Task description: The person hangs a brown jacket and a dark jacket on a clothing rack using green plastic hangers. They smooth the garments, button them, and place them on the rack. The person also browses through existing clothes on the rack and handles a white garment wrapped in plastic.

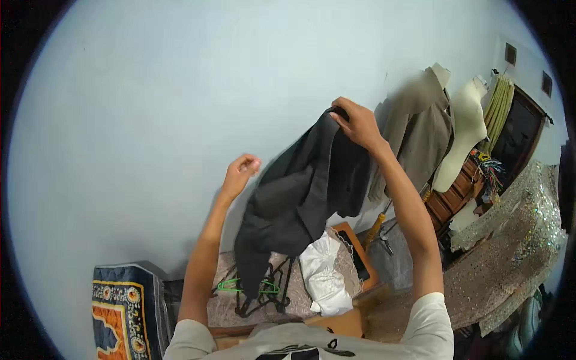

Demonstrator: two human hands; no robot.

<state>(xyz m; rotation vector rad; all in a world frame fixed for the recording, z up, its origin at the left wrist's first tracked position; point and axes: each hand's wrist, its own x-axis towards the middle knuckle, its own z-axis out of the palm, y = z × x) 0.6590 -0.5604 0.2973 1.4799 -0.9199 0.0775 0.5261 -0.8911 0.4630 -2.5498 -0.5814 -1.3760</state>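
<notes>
A dark grey cloth garment [288, 198] hangs in loose folds in front of the pale wall. My right hand [357, 121] pinches it by its upper corner, thumb in front and fingers behind. To the left of the garment, my left hand [243, 173] is raised with its fingers curled towards the thumb; nothing shows in it. The garment's lower tip covers part of several black clothes hangers [283, 288] and a green hanger [270, 286] on a lace-patterned cloth [292, 310].
A folded white satin cloth [326, 274] lies beside the hangers. On the right stand a dress form wearing a brown jacket [420, 135], a bare dress form [465, 121] and sequined fabric [513, 252]. A patterned rug [130, 306] is at lower left. A wooden-framed panel [360, 256] lies behind the satin.
</notes>
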